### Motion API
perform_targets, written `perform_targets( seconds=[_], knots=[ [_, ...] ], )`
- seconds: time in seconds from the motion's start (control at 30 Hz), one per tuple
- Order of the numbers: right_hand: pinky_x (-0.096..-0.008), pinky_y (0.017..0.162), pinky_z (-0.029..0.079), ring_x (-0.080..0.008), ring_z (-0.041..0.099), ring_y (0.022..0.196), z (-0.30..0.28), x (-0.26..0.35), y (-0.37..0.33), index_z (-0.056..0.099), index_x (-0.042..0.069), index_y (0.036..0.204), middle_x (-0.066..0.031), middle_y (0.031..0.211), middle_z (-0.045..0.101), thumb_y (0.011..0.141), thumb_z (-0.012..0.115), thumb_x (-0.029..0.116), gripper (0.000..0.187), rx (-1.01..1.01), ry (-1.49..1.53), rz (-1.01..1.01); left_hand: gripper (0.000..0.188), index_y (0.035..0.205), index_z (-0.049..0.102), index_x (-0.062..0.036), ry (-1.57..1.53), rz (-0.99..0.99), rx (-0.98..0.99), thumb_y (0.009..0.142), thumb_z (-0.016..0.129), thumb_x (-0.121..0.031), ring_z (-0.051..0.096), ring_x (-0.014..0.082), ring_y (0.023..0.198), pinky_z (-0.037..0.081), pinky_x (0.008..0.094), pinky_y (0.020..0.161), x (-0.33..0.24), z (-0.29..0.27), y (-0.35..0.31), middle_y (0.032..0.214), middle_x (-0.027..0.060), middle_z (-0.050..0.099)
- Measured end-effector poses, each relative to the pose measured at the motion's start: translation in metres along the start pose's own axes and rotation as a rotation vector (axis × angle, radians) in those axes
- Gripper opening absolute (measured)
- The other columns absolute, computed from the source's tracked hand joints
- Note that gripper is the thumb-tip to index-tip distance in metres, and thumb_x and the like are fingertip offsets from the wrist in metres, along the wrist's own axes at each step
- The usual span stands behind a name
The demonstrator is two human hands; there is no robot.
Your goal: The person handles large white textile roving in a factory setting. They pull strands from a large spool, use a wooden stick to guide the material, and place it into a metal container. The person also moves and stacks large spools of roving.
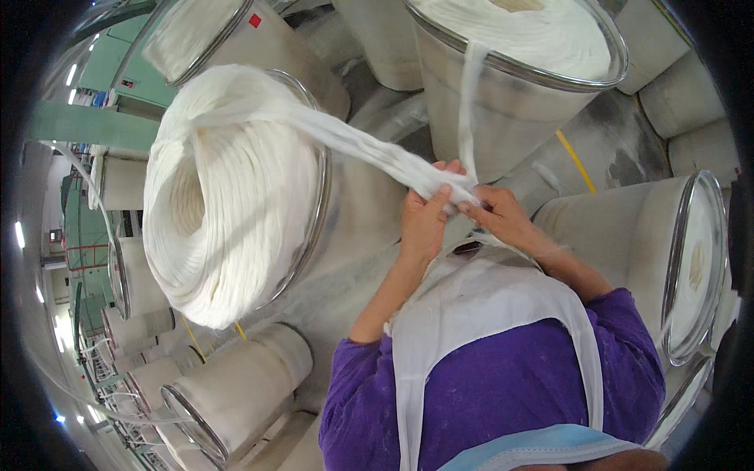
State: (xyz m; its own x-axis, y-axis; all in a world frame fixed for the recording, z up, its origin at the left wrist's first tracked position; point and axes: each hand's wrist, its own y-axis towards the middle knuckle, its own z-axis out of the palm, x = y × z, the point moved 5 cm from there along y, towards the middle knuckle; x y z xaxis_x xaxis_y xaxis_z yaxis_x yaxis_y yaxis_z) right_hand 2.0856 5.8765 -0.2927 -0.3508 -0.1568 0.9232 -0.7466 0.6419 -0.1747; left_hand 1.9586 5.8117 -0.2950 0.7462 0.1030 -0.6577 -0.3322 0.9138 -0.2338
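A broad, loose band of white cotton sliver (357, 144) stretches from the big coil (255, 196) on the left into my hands. My left hand (422, 224) is closed around its end, thumb on top. From the other side my right hand (506, 218) pinches the fibre at the same spot, its fingertips close to the left ones. A narrower sliver strand (468, 106) hangs over the metal rim of the far can (503, 98) and comes down to the fibre between my hands. How the two strands meet is hidden by my fingers.
The coil bulges out of a tall pale can (361, 200) with a metal rim. Another sliver can (620, 228) stands close on my right. Several more cans, including one at lower left (243, 377), surround me. Yellow lines (576, 161) mark the grey floor. Green machinery (129, 71) is at far left.
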Motion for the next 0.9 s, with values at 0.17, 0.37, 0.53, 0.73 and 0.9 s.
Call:
perform_targets(
  seconds=[0.17,0.37,0.53,0.73,0.9],
  knots=[
    [-0.026,0.069,0.046,-0.0125,0.056,0.082,-0.036,-0.022,-0.038,0.057,0.003,0.114,-0.0063,0.112,0.056,0.087,0.064,0.018,0.031,-0.16,0.076,-0.099,0.037,0.126,0.043,0.0016,-0.076,-0.036,-0.034,0.089,0.045,0.007,0.051,0.0349,0.122,0.041,0.0454,0.106,-0.012,0.005,0.006,0.131,0.0223,0.051],
    [-0.0397,0.082,0.047,-0.0339,0.06,0.096,-0.036,-0.104,-0.119,0.062,0.005,0.104,-0.0171,0.106,0.062,0.086,0.056,0.021,0.025,0.29,-0.357,0.289,0.038,0.121,0.049,0.0016,-0.247,-0.071,0.025,0.084,0.044,0.011,0.055,0.0286,0.117,0.043,0.0415,0.103,-0.018,-0.003,0.012,0.123,0.018,0.058],
    [-0.0369,0.084,0.047,-0.0256,0.061,0.099,-0.063,-0.13,-0.152,0.064,0.005,0.104,-0.0126,0.107,0.063,0.091,0.056,0.023,0.023,0.222,-0.068,0.628,0.04,0.125,0.046,-0.0007,-0.196,-0.058,0.065,0.086,0.051,0.006,0.054,0.0328,0.119,0.043,0.0447,0.104,-0.02,-0.004,0.016,0.127,0.0197,0.055],
    [-0.0353,0.092,0.045,-0.022,0.059,0.103,-0.02,-0.075,-0.039,0.062,0.003,0.112,-0.0094,0.108,0.062,0.091,0.059,0.019,0.027,0.336,0.2,0.05,0.041,0.127,0.05,-0.0014,-0.128,-0.055,0.181,0.086,0.052,0.005,0.056,0.0299,0.117,0.043,0.0424,0.103,-0.028,0.011,0.023,0.125,0.0174,0.058],
    [-0.0371,0.093,0.047,-0.0255,0.06,0.104,0.165,-0.121,0.034,0.063,0.004,0.116,-0.0123,0.116,0.063,0.092,0.055,0.036,0.04,1.085,-0.355,-0.396,0.039,0.125,0.051,0.0005,-0.014,-0.031,0.258,0.087,0.052,0.005,0.057,0.0286,0.116,0.044,0.0414,0.101,-0.039,0.038,0.02,0.126,0.0177,0.058]
  ],
)
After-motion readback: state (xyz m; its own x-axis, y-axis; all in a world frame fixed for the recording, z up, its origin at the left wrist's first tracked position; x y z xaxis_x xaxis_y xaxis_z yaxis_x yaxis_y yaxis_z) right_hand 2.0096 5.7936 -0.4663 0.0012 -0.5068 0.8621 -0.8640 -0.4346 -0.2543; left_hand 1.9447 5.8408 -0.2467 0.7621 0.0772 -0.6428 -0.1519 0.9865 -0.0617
